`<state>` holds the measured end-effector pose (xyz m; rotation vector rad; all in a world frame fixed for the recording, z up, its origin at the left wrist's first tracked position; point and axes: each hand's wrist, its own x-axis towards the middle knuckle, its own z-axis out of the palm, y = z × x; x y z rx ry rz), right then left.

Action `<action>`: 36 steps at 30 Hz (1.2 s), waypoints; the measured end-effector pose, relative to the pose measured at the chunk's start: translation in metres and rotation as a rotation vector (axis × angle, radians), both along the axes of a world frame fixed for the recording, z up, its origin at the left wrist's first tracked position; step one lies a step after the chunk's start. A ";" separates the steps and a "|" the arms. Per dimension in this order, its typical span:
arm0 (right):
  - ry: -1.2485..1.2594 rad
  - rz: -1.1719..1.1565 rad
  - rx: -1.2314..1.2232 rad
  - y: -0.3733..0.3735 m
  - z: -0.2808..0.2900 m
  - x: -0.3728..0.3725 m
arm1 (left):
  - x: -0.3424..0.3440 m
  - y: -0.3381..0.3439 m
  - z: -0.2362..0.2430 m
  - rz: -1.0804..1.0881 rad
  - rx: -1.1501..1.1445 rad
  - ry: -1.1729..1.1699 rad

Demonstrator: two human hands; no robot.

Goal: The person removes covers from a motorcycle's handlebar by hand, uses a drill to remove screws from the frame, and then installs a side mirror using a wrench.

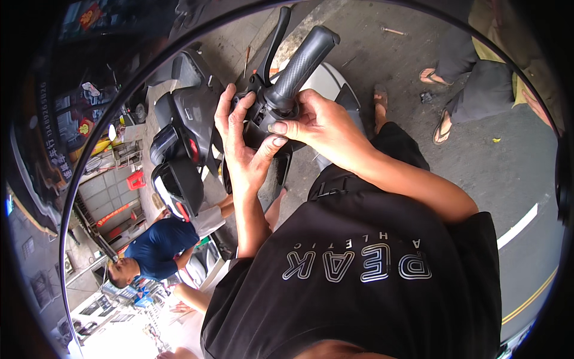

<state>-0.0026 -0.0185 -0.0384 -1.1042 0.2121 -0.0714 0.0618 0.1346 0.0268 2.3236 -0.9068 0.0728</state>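
A scooter handlebar with a black textured grip (305,63) points up and to the right in front of me. A black brake lever (276,45) stands to the left of the grip. Below the grip is a dark switch housing (258,125), partly covered by my fingers. My left hand (244,137) clasps the housing from the left, thumb on the near side and fingers on the far side. From the right, my right hand (320,124) pinches the housing at the inner end of the grip. Whether a small part sits under my fingertips is hidden.
Parked scooters (191,113) stand close on the left. A person in a dark blue shirt (158,248) is at lower left, near a red stool (136,179). At upper right sits someone in grey trousers and sandals (442,125). A wrench-like tool (393,31) lies on the ground.
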 end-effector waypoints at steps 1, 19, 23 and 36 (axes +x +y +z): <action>-0.021 0.014 0.064 0.001 -0.002 0.000 | 0.000 0.001 -0.001 0.006 0.020 0.006; 0.080 0.189 0.612 -0.016 -0.011 -0.007 | -0.009 -0.021 0.008 0.118 -0.151 0.227; 0.070 0.212 0.685 -0.015 -0.014 -0.006 | -0.008 -0.024 0.009 0.144 -0.058 0.157; 0.100 0.224 0.875 -0.011 -0.017 -0.001 | -0.010 -0.028 0.012 0.152 -0.028 0.151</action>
